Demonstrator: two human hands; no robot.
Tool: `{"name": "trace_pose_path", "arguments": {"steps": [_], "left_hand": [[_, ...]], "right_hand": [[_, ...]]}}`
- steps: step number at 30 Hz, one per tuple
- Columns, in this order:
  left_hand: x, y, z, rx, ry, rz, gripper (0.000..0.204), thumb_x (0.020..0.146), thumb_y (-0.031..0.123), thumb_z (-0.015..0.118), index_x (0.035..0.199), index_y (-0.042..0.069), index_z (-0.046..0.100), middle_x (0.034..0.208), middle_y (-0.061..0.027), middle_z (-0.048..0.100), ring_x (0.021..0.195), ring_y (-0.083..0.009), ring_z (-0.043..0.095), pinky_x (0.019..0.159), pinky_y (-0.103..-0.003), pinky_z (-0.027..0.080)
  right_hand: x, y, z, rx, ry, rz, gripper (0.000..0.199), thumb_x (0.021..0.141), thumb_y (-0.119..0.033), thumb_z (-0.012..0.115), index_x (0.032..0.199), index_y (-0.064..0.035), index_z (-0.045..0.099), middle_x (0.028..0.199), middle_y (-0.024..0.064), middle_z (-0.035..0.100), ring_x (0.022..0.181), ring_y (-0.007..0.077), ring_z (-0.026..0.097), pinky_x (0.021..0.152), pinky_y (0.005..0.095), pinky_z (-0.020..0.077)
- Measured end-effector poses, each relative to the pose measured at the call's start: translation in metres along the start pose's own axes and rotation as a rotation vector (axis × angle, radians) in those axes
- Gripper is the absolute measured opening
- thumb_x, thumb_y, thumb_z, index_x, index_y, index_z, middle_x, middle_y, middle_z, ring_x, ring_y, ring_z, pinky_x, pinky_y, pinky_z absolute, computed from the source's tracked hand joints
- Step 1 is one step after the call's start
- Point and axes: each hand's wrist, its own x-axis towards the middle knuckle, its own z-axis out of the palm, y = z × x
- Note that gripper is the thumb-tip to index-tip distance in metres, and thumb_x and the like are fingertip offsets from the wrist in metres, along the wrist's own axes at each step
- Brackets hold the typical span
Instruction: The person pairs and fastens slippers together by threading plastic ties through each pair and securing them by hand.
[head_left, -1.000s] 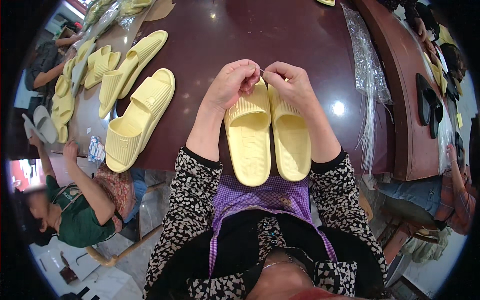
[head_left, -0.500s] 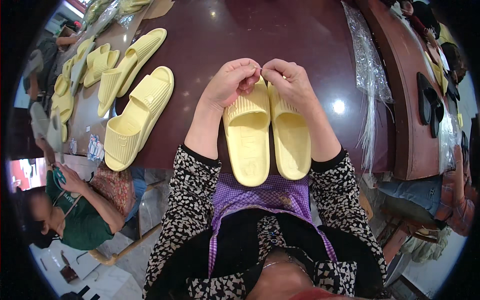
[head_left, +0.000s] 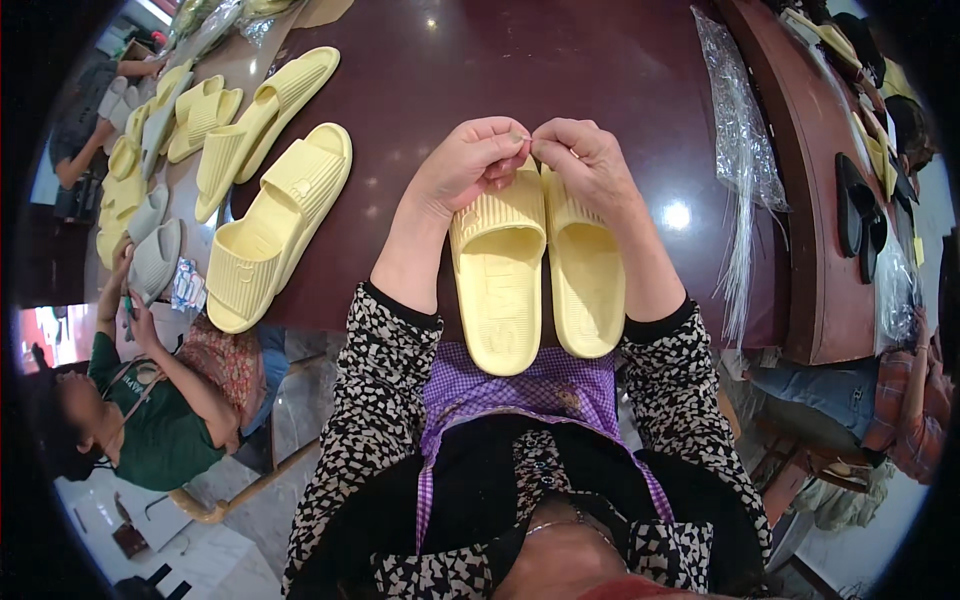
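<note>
A pair of yellow ribbed slides lies side by side at the table's near edge, the left slide [head_left: 500,310] and the right slide [head_left: 588,300] with their open heels toward me. Above their toe ends, my left hand [head_left: 468,168] and my right hand [head_left: 588,165] meet fingertip to fingertip. Both are closed in a pinch around what looks like a thin pale strand, mostly hidden by the fingers. Whether the strand passes through the slides cannot be made out, as my hands cover their far ends.
Another yellow pair [head_left: 280,225] lies to the left, with several more yellow slides [head_left: 205,115] beyond. At right, a bundle of thin white strands [head_left: 740,250] rests on clear plastic [head_left: 738,110]. Black slides [head_left: 855,215] lie farther right. A co-worker in green [head_left: 165,430] handles grey slippers [head_left: 155,260].
My pinched fingers have shifted slightly right, still together. At left, the co-worker's hands have risen to the grey slippers, which now sit nearer the table edge.
</note>
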Motion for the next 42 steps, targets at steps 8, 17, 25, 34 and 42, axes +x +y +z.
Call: {"name": "trace_pose_path", "arguments": {"steps": [8, 17, 25, 34, 42], "left_hand": [[0.010, 0.001, 0.001, 0.095, 0.331, 0.139, 0.011, 0.090, 0.010, 0.051, 0.091, 0.002, 0.059, 0.076, -0.0048, 0.058, 0.057, -0.0093, 0.050, 0.050, -0.022, 0.040], [0.012, 0.007, -0.042, -0.120, 0.764, 0.273, 0.023, 0.085, 0.002, 0.049, 0.107, 0.000, 0.055, 0.086, -0.0115, 0.061, 0.058, -0.0152, 0.052, 0.050, -0.028, 0.042], [0.015, -0.006, -0.046, -0.155, 0.728, 0.207, 0.028, 0.083, 0.003, 0.051, 0.110, 0.000, 0.052, 0.087, -0.0107, 0.060, 0.062, -0.0144, 0.048, 0.053, -0.027, 0.039], [0.014, -0.006, -0.052, -0.210, 0.695, 0.230, 0.023, 0.081, -0.001, 0.051, 0.103, -0.002, 0.055, 0.081, -0.0112, 0.060, 0.058, -0.0133, 0.049, 0.049, -0.025, 0.038], [0.022, 0.003, -0.031, -0.155, 0.649, 0.215, 0.025, 0.073, 0.000, 0.056, 0.097, -0.003, 0.058, 0.075, -0.0127, 0.062, 0.051, -0.0147, 0.052, 0.044, -0.025, 0.042]], "right_hand": [[-0.003, 0.007, -0.013, -0.230, 0.361, -0.300, 0.007, 0.081, -0.007, 0.062, 0.084, -0.0016, 0.065, 0.074, 0.0054, 0.062, 0.069, 0.0124, 0.056, 0.062, 0.0265, 0.0449], [-0.091, -0.043, -0.007, -0.444, -0.082, 0.235, 0.023, 0.077, -0.020, 0.069, 0.085, 0.0008, 0.061, 0.072, 0.0108, 0.063, 0.061, 0.0184, 0.058, 0.057, 0.0312, 0.0465], [-0.077, -0.036, 0.027, -0.544, -0.064, 0.590, 0.031, 0.081, -0.030, 0.064, 0.077, 0.0002, 0.059, 0.069, 0.0144, 0.062, 0.063, 0.0263, 0.061, 0.061, 0.0360, 0.0495], [-0.079, -0.015, -0.101, -0.931, 0.099, 0.442, 0.021, 0.075, -0.017, 0.058, 0.090, -0.0041, 0.065, 0.081, 0.0195, 0.064, 0.074, 0.0336, 0.063, 0.068, 0.0407, 0.0496], [-0.086, -0.036, -0.429, -1.304, 0.544, 0.259, 0.039, 0.092, -0.029, 0.048, 0.116, 0.0010, 0.056, 0.109, 0.0198, 0.061, 0.100, 0.0350, 0.058, 0.087, 0.0397, 0.0437]]}}
